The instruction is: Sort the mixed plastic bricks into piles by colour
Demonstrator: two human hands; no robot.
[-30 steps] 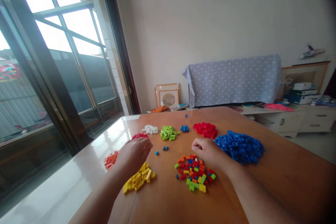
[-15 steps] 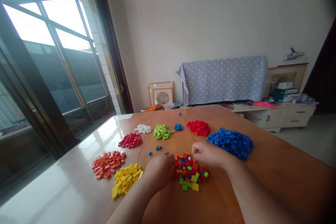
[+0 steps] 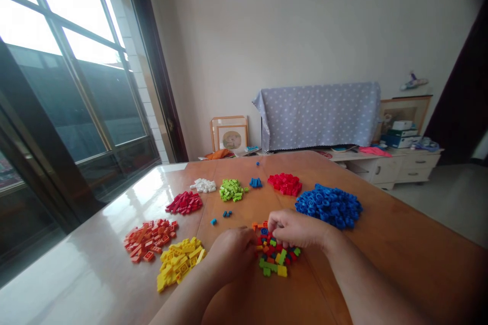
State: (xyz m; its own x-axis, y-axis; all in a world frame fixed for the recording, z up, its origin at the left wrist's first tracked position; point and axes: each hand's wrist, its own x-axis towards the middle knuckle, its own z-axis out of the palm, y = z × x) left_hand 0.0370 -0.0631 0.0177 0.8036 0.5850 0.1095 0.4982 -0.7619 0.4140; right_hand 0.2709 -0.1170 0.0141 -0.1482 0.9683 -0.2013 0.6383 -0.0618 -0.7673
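Observation:
A mixed pile of toy building bricks [image 3: 271, 266] in red, orange, green, yellow and blue lies on the table between my hands. My left hand [image 3: 235, 250] rests at the pile's left edge, its fingers curled together and their tips mostly hidden. Over the pile's upper right part is my right hand [image 3: 299, 228], fingers bent down and pinched among the bricks. Whatever either hand has between its fingers is too hidden to make out. Left of my left hand sits a heap of yellow bricks [image 3: 179, 264]. Beyond my right hand is a large heap of blue bricks [image 3: 328, 205].
On the wooden table [image 3: 385, 244] stand more heaps: orange [image 3: 149, 239], dark red [image 3: 184, 203], white [image 3: 203, 185], lime green [image 3: 231, 190], bright red [image 3: 284, 184] and a small blue group [image 3: 255, 183]. A few loose blue pieces [image 3: 226, 214] lie mid-table. A cabinet [image 3: 400, 170] stands behind.
My right hand has come down and left onto the mixed pile, its fingers now among the bricks. My left hand stays at the pile's left edge. The view has turned slightly right.

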